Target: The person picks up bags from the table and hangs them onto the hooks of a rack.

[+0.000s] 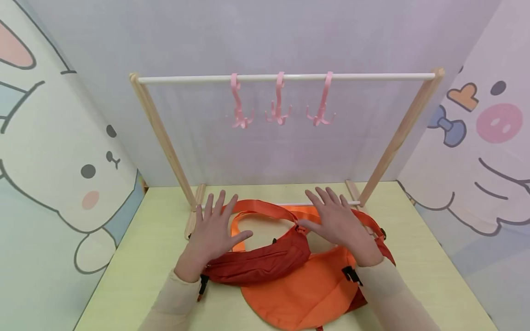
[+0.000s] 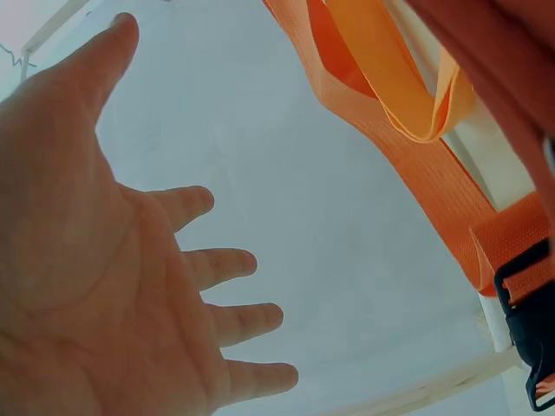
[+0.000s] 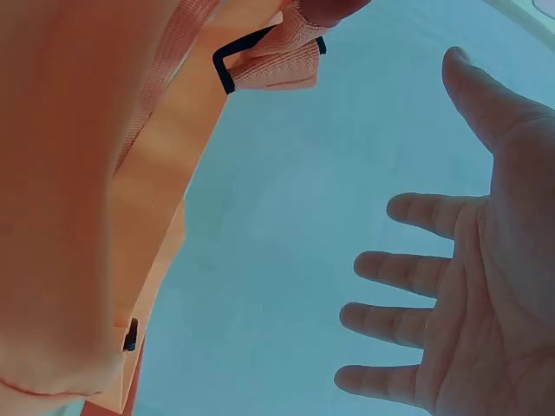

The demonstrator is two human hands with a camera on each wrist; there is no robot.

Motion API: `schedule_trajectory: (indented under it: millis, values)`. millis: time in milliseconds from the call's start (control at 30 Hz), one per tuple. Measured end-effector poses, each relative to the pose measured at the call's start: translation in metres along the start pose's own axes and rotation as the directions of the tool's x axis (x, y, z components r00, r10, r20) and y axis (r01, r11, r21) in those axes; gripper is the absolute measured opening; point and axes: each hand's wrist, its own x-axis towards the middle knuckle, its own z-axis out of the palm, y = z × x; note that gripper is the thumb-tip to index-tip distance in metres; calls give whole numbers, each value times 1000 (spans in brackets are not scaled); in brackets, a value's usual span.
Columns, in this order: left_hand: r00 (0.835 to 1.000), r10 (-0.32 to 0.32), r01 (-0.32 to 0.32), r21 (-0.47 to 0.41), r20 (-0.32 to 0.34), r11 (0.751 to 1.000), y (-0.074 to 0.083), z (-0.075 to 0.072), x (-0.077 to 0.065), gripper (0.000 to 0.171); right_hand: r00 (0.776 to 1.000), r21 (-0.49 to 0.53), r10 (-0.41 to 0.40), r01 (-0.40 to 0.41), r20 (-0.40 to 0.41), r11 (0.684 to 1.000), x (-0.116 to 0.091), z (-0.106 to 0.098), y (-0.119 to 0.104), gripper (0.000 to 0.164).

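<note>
Both hands are held out over the bags with fingers spread and straight, holding nothing. My left hand [image 1: 213,234] is above the left end of a dark red waist bag [image 1: 261,262], whose orange-red strap [image 1: 265,208] loops behind it. My right hand [image 1: 337,223] is above the right side of the pile, over an orange bag [image 1: 306,287] that lies partly under the red one. More dark red fabric [image 1: 358,301] shows beneath the right forearm. In the left wrist view, a black buckle [image 2: 529,329] hangs on the strap [image 2: 416,178], apart from the left fingers [image 2: 247,321].
Behind the bags stands a wooden rack with a white top bar [image 1: 186,79]. Three pink hooks hang from it, on the left [image 1: 239,103], middle [image 1: 279,101] and right [image 1: 323,101]. Printed cartoon walls flank the pale yellow table [image 1: 136,257].
</note>
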Motion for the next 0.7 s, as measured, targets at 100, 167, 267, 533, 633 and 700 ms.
schedule_trajectory:
  millis: [100, 167, 267, 533, 633, 700]
  values:
    - [1000, 1, -1, 1, 13, 1000, -3, -2, 2, 108, 1000, -4, -18, 18, 12, 1000, 4, -2, -3, 96]
    - [1000, 8, -8, 7, 15, 1000, -5, -3, 3, 107, 999, -5, -30, 30, 22, 1000, 8, -3, -5, 96]
    - [1000, 15, -15, 24, 17, 1000, -9, -4, 6, 107, 998, 1, -41, 41, 38, 999, 15, -5, -7, 95]
    - [999, 33, -34, 52, 29, 998, -17, -7, 14, 108, 994, 24, -75, 73, 78, 997, 36, -8, -16, 92]
    - [998, 39, -41, 64, 41, 997, -19, -7, 19, 108, 991, 36, -86, 83, 100, 996, 44, -9, -20, 90]
    - [998, 40, -43, 70, 53, 997, -21, -7, 22, 108, 989, 38, -95, 91, 113, 995, 50, -9, -22, 90]
